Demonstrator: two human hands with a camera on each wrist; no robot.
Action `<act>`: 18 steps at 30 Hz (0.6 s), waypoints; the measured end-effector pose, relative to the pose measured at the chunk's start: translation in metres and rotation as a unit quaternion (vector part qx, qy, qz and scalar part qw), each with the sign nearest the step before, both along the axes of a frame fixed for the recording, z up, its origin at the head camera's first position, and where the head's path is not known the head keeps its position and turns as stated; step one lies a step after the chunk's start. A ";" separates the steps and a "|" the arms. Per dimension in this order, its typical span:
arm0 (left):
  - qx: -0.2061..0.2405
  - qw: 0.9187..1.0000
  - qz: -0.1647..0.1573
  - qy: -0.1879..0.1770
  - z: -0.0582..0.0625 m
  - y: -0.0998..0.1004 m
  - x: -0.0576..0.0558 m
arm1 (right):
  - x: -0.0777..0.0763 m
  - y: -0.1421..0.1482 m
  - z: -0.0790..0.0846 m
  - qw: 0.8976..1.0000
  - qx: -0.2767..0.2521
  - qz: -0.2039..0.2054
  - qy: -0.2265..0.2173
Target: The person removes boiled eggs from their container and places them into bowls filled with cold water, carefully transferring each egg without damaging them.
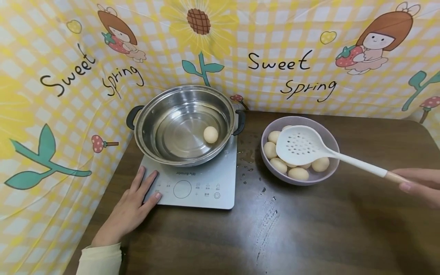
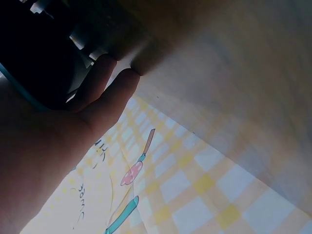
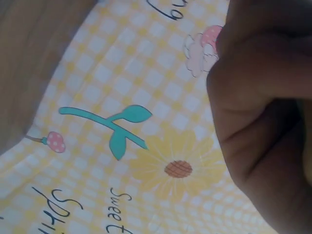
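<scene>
My right hand [image 1: 421,185] grips the wooden-coloured handle end of a white slotted skimmer [image 1: 361,164] at the right of the head view. The skimmer's perforated head [image 1: 299,143] is over a lilac bowl [image 1: 311,179] of pale eggs [image 1: 298,174] and hides some of them. My left hand [image 1: 130,208] rests with spread fingers on the left front edge of a white induction cooker [image 1: 203,194]. On the cooker stands a steel pot [image 1: 185,162] with clear water inside. One egg [image 1: 211,135] lies in the pot, toward its right side.
Black side handles [image 1: 239,122] stick out from the pot. Water drops [image 1: 268,214] are scattered on the dark wooden table [image 1: 309,236] between cooker and bowl. A yellow checked cloth [image 1: 288,30] with printed figures hangs behind and along the left side.
</scene>
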State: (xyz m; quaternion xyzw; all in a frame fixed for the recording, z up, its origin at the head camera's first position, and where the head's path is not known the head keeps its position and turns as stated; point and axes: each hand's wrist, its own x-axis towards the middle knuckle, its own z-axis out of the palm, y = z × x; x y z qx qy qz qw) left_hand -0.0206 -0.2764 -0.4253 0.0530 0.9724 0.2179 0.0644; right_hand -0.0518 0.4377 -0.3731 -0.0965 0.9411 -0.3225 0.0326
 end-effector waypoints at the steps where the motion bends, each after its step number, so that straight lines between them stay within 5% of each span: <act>1: 0.000 1.000 0.000 0.001 0.000 0.000 0.000 | 0.000 -0.001 0.000 1.000 0.012 -0.002 -0.003; 8: -0.001 1.000 0.001 -0.001 -0.001 0.000 -0.001 | 0.000 -0.015 0.006 0.999 -0.012 -0.038 0.000; 13: -0.003 1.000 0.002 0.002 -0.001 -0.001 -0.001 | -0.003 -0.031 0.021 0.997 -0.058 -0.047 0.009; 18: -0.005 1.000 0.001 0.002 0.000 0.000 0.000 | -0.011 -0.063 0.045 0.997 -0.049 -0.034 0.041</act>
